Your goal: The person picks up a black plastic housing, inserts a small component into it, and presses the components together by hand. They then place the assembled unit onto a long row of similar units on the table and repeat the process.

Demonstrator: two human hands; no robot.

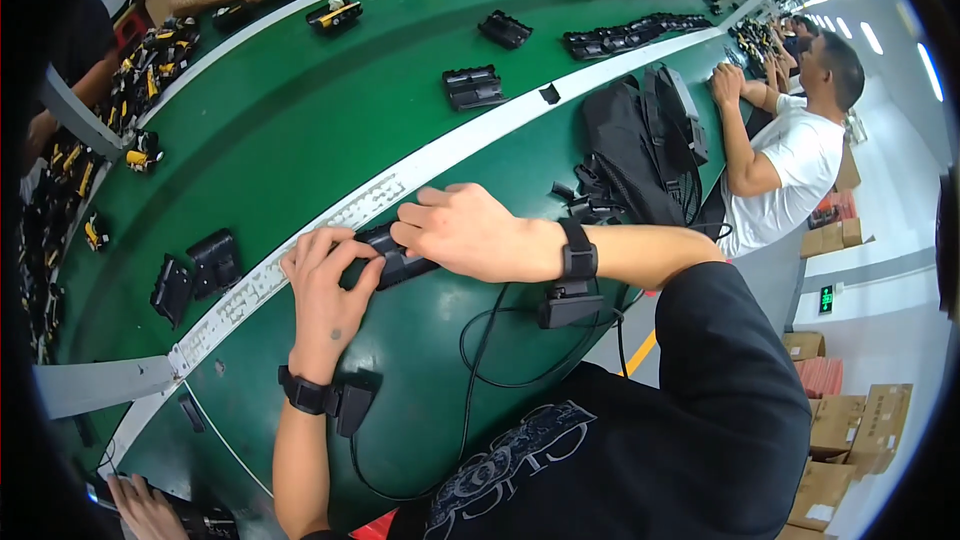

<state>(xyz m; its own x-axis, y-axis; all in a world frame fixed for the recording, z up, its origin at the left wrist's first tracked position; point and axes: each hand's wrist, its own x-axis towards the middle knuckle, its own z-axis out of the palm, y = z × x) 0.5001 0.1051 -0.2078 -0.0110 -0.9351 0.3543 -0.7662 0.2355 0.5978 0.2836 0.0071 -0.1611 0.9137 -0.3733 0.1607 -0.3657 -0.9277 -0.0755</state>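
A black plastic housing part lies at the edge of the green table, against the white rail. My left hand grips its left end, with thumb and fingers bent round it. From the right, my right hand has its fingers curled down onto the same part, covering much of its upper side. What the right fingertips press on is hidden beneath them. Each wrist wears a black strap with a small black box, and the left one trails a thin cable.
Beyond the white rail, a green belt carries black shells and yellow-black assemblies. A black backpack and loose black pieces sit right of my hands. A cable loops nearby. Co-workers line the table.
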